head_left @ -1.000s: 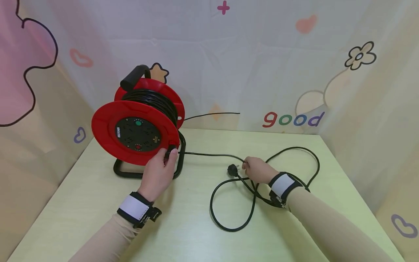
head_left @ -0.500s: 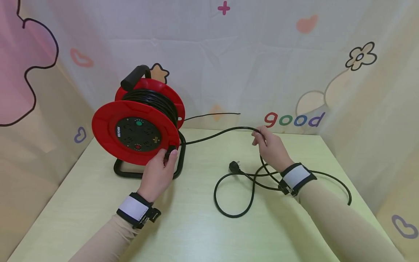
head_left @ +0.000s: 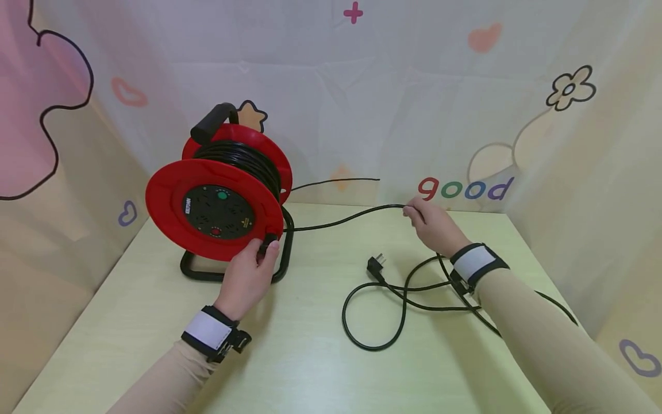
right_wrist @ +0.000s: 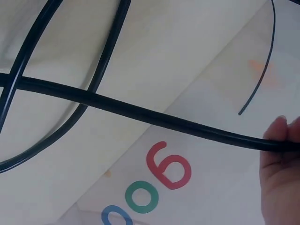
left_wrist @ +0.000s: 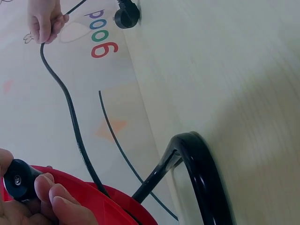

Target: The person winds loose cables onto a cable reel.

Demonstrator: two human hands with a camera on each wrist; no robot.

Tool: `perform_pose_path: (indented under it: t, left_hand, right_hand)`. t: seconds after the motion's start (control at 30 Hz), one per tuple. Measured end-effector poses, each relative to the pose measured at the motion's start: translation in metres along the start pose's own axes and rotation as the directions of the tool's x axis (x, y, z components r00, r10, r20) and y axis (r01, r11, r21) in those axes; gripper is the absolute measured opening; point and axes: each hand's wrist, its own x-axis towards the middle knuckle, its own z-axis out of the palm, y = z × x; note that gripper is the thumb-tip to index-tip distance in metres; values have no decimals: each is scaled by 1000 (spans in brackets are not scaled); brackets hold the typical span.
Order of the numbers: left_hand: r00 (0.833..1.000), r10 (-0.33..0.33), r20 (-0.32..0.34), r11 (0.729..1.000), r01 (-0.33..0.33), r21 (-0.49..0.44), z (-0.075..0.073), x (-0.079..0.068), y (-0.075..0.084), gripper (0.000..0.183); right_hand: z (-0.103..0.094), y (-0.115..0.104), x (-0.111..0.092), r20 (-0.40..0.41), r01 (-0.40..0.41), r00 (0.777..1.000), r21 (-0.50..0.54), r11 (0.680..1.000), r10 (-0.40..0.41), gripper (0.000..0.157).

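Observation:
A red cable reel (head_left: 165, 201) with black cable wound between its discs stands at the left on a black tube frame (head_left: 201, 276). My left hand (head_left: 247, 282) grips the black crank knob (head_left: 267, 241) at the lower right of the front disc; the left wrist view shows fingers and thumb around this knob (left_wrist: 19, 180). To the right, my right hand (head_left: 437, 227) pinches the black cable (head_left: 346, 219) above the table. From there the cable runs left to the reel, and its other side hangs toward the table. In the right wrist view, fingers (right_wrist: 276, 173) hold the cable (right_wrist: 178, 124).
A black plug (head_left: 374, 267) lies on the table (head_left: 289, 345), with loose cable loops (head_left: 373, 348) around it and under my right forearm. A thin black strand (head_left: 336, 181) sticks out behind the reel. A printed curtain (head_left: 320, 103) stands behind the table.
My right hand has moved up and to the right with the cable, dragging the loose loops and turning the plug. My left hand stays on the knob, nearly still.

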Motion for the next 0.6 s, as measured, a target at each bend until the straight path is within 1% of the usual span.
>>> perform_pose_path:
  t: [0.1, 0.33, 0.4, 0.6]
  left_hand:
    - [1000, -10, 12, 1000, 10, 2, 0, -2, -4, 39]
    - [999, -26, 38, 999, 27, -26, 0, -3, -10, 41]
    - [998, -33, 46, 999, 34, -35, -1, -4, -13, 43]
    - [991, -100, 83, 994, 104, -39, -1, -4, -24, 48]
  right_hand:
    - [2, 5, 0, -14, 7, 1000, -31, 999, -8, 26]
    - [6, 5, 1, -23, -23, 999, -50, 999, 22, 21]
    - [7, 4, 0, -15, -20, 1000, -49, 999, 19, 24]
    - [18, 0, -1, 35, -23, 999, -54, 998, 25, 28]
